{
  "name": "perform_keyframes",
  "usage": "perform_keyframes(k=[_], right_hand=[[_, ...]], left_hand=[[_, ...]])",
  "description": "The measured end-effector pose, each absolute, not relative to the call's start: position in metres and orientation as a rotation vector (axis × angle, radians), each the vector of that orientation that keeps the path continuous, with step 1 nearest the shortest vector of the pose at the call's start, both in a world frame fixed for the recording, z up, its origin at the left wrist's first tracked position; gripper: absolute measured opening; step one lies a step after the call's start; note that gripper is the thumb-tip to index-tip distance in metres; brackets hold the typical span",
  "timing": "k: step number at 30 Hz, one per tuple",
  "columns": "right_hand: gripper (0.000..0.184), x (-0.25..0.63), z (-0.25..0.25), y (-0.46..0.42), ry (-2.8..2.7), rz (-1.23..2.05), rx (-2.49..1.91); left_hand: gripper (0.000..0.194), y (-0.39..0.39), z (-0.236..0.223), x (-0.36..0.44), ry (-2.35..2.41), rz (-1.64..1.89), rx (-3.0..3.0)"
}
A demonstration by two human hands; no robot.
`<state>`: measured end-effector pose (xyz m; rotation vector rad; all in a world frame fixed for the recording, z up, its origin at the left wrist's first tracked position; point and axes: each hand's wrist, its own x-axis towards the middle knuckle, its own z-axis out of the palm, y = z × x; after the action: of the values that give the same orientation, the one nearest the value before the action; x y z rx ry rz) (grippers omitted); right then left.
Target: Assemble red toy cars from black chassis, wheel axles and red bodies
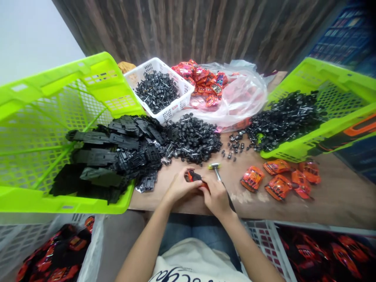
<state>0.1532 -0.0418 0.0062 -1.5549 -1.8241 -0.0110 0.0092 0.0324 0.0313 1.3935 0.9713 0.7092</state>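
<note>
Close to the table's front edge, my left hand (182,185) and my right hand (216,196) are closed around one small toy car (192,176). Orange body and black parts show between the fingers; much of it is hidden. Just beyond my right hand lies a small hammer (215,167) with a yellowish tip, its dark handle running under the forearm. Past my hands is a heap of black wheels on metal axles (192,137). On the left, flat black chassis plates (126,152) spill out of a tipped green crate (44,145).
Several orange car bodies (279,187) lie at the right. A tipped green crate (337,94) pours out black wheels (290,113). At the back stand a white basket (183,102) and a clear bag (246,92) of orange bodies. Bins of cars (58,250) flank my lap.
</note>
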Motion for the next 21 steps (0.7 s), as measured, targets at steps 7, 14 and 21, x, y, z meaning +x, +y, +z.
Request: perform_keyframes(k=[7,14,21], right_hand=[[0.012,0.163,0.017,-0.039,-1.507,0.341,-1.612],[0.01,0.156,0.004,-0.043,-1.248,0.301,-1.623],[0.023,0.158,0.024,-0.051,-1.294,0.35,-1.4]], left_hand=[[0.056,0.045,0.017,0.028,1.15,0.841,1.468],[0.057,0.05,0.021,0.034,1.112,0.796,1.447],[0.064,0.037,0.051,0.029,0.807,1.037,1.825]])
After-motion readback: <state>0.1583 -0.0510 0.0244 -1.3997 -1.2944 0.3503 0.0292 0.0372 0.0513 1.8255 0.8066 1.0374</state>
